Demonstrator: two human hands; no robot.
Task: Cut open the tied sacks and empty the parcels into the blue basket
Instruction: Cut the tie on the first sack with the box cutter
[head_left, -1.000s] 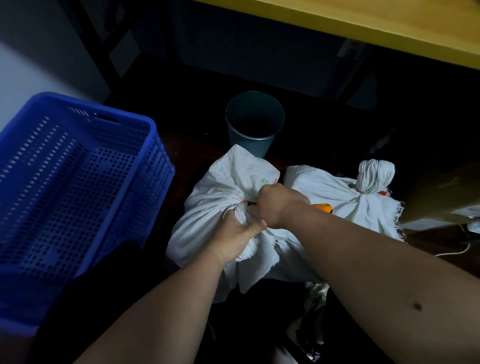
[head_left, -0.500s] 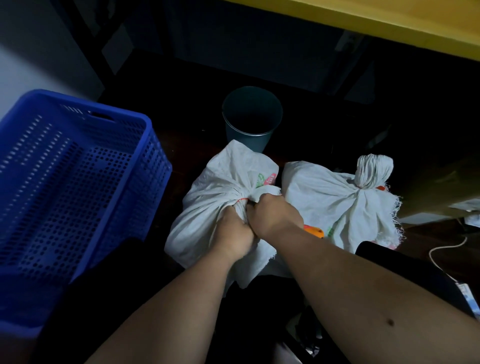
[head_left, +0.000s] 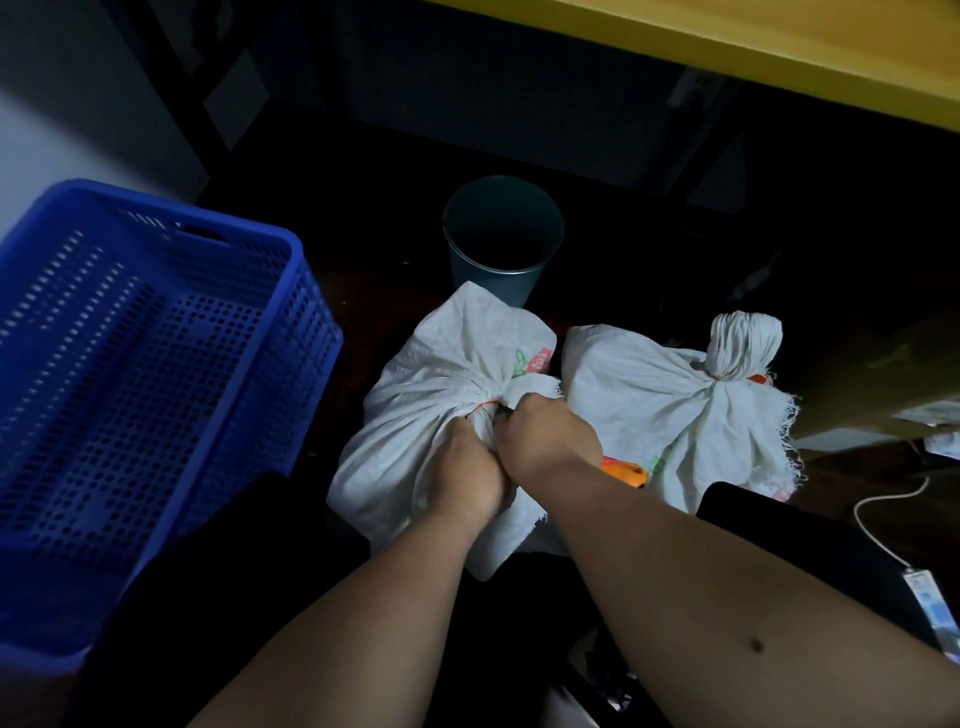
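Hands: left (head_left: 462, 467), right (head_left: 545, 434) grip near sack (head_left: 415, 415) neck; blue basket (head_left: 291, 291) rim just left.

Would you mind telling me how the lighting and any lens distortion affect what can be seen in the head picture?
Head view: dim overall; the floor under the yellow table is nearly black, while the white sacks and blue basket stand out. Wide-angle lens bends the table edge and stretches the forearms. What the right hand holds, with an orange part showing, is too shadowed to identify; the left hand grips the sack neck.
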